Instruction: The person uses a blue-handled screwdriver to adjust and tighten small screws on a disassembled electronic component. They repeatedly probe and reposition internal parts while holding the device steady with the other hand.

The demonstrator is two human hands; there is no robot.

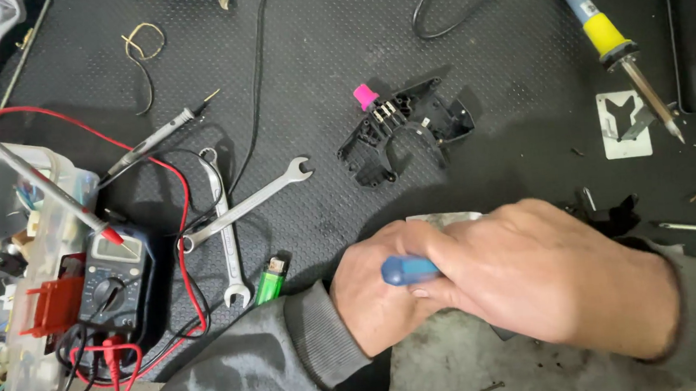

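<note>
**Two hands, one blue handle, a crowded mat**

Gripping a blue tool handle [408, 269], the right hand [536, 276] is closed around it, with the left hand [372, 289] curled just beneath and touching it; whether the left fingers truly clasp anything cannot be told, since the right hand covers them. The handle sits low in the middle of the view, above a grey metal piece [460, 352] at the near edge (only the handle's butt end shows).

Open room lies on the dark studded mat [312, 49] between the hands and the black plastic part [405, 129] with its pink cap [365, 96]. To the right, a soldering iron [618, 54] leans on its small white stand [624, 126], well apart from the hands. To the left, two crossed wrenches [230, 217] and one green lighter [270, 280] lie near the left sleeve. Farther left stands one multimeter [115, 280], its red leads [179, 200] looping over the mat, beside a clear plastic box [37, 245] at the left edge.
</note>
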